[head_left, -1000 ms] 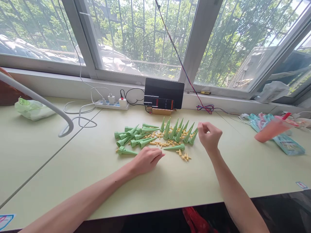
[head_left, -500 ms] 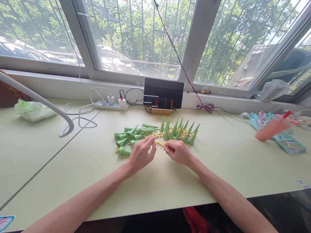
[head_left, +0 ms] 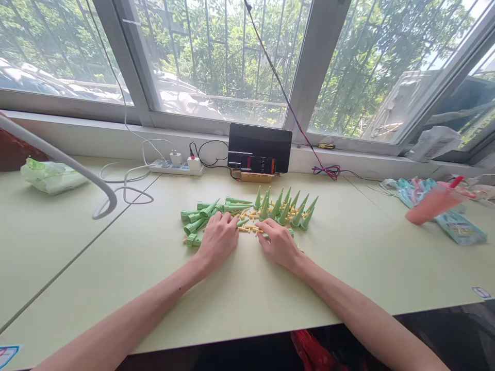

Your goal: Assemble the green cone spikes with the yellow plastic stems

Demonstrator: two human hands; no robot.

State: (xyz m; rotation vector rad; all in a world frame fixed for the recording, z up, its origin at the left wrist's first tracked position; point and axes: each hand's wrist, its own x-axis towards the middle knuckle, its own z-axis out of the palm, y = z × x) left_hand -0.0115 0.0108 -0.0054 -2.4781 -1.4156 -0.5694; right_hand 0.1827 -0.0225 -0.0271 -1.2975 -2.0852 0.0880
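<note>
My left hand (head_left: 219, 238) curls over a green cone-shaped plastic spike (head_left: 243, 222), whose pointed tip sticks out past the fingers. Around that hand lie several more green spikes (head_left: 191, 215) on their sides in a loose heap. My right hand (head_left: 279, 243) is low over the table, thumb and forefinger apart beside small yellow T-shaped plastic pieces (head_left: 249, 230). It partly covers another lying spike (head_left: 291, 232). Just beyond it a group of green spikes (head_left: 284, 212) stands upright on their wide ends, points up, with yellow pieces scattered among them.
A dark tablet (head_left: 260, 144) leans at the windowsill, a phone (head_left: 258, 165) before it. A power strip (head_left: 178, 167) with white cables and a grey curved tube (head_left: 104, 188) are on the left. On the right a pink drink cup (head_left: 431, 206) lies tilted by plastic packets (head_left: 460, 229).
My right hand came in from the far right to the middle, and its pinch has opened. My left hand shifted up and left onto a lying green spike.
</note>
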